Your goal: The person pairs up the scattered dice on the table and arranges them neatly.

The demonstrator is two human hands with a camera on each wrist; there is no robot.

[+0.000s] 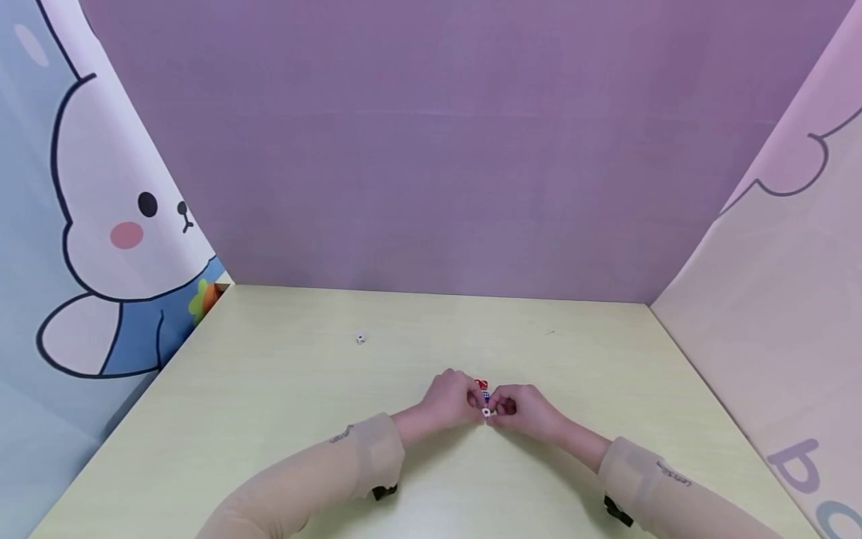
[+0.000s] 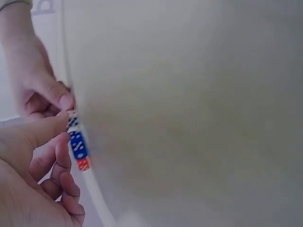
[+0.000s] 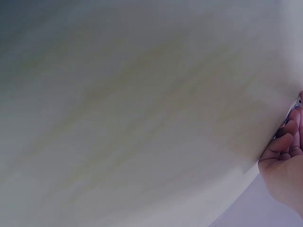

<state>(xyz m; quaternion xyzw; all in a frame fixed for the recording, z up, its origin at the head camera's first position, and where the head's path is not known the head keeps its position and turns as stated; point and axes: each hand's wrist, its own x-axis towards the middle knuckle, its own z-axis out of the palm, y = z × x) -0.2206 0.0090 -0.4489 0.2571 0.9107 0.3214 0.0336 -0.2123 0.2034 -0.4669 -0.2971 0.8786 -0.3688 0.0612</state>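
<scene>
Dice stand in a short line close together on the table: a red die (image 1: 481, 384) at the far end, blue dice (image 2: 78, 145) in the middle, and a white die (image 2: 73, 122) with dark pips at the near end. My left hand (image 1: 453, 399) comes from the left, its thumb and fingertip pinching at the white die, beside the blue ones. From the right, my right hand (image 1: 527, 412) brings thumb and bent forefinger to the same white die and pinches at its near end. Fingers partly cover the line, and the right wrist view shows only curled fingers (image 3: 284, 142) with the dice mostly hidden.
Another white die (image 1: 360, 339) lies apart, farther back and left on the pale wooden table (image 1: 289, 374). A purple panel (image 1: 431, 150) rises behind the table. Printed cloth with a cartoon rabbit (image 1: 128, 202) hangs at the left, and a pale printed cloth (image 1: 795, 299) at the right.
</scene>
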